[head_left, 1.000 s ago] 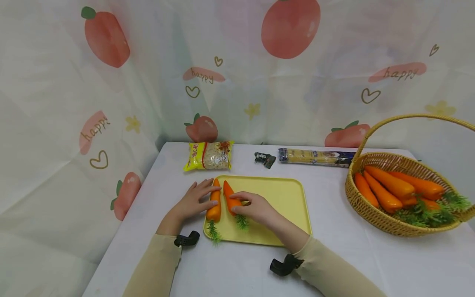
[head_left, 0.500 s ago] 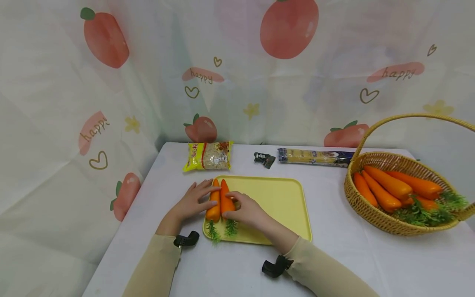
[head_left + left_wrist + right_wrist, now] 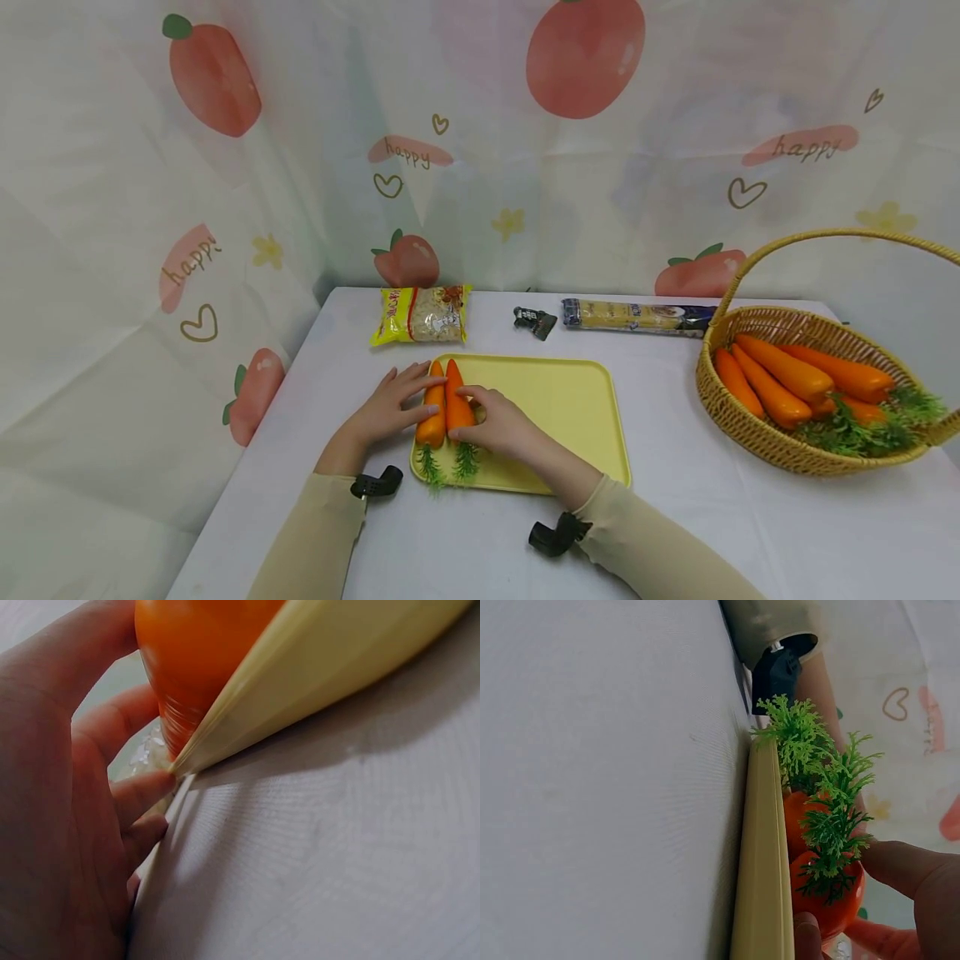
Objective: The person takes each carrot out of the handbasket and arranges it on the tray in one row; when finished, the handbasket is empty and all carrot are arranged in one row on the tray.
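Two orange carrots with green leafy tops lie side by side along the left end of a yellow tray [image 3: 555, 408]. Thumb and forefinger of my left hand [image 3: 384, 408] rest against the left carrot [image 3: 431, 421], the fingers fairly straight. In the left wrist view, other fingertips sit by the rim of the tray [image 3: 322, 682]. My right hand [image 3: 504, 423] holds the right carrot [image 3: 456, 408] between thumb and fingers, close against the left one. Leafy tops [image 3: 832, 802] hang over the tray's near edge in the right wrist view.
A wicker basket [image 3: 727, 433] with several carrots [image 3: 787, 371] stands at the right, its handle arching high. Along the back lie a yellow food bag [image 3: 423, 315], a small black packet [image 3: 535, 322] and a long noodle-like packet [image 3: 637, 317]. A patterned cloth hangs behind.
My right hand has moved left with its carrot, straightening it and bringing it beside the left carrot. Over the last half second hardly anything moves. The left hand stays in place.
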A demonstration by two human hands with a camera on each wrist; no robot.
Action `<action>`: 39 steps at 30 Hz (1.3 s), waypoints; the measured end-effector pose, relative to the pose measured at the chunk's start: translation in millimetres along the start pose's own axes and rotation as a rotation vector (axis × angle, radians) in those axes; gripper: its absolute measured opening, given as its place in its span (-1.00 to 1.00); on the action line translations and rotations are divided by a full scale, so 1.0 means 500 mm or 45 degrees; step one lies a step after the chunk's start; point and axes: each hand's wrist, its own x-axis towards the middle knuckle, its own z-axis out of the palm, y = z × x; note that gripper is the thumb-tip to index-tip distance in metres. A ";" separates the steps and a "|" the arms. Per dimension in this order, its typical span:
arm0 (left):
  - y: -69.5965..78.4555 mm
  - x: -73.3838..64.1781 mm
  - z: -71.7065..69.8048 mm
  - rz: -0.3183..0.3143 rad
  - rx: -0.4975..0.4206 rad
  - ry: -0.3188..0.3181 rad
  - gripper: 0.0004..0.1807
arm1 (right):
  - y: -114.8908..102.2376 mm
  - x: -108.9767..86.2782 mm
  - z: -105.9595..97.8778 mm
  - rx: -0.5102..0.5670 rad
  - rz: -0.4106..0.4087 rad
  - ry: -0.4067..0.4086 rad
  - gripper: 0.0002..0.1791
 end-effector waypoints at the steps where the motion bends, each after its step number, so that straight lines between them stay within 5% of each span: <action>1: -0.001 0.000 0.001 0.004 -0.001 0.001 -0.38 | 0.000 -0.001 -0.001 -0.001 0.003 0.000 -0.23; 11: -0.005 0.002 0.003 0.024 -0.011 0.008 -0.35 | -0.006 -0.015 -0.017 -0.017 0.027 0.007 -0.27; 17: -0.005 0.003 0.002 0.013 -0.004 0.000 -0.34 | -0.006 -0.038 -0.063 0.009 0.033 0.005 -0.31; 27: -0.010 0.003 0.007 -0.007 -0.010 -0.006 -0.34 | 0.012 -0.110 -0.207 -0.084 0.001 0.075 -0.47; 39: -0.014 0.003 0.010 0.033 -0.018 0.029 -0.36 | 0.069 -0.238 -0.419 -0.146 0.126 0.222 -0.32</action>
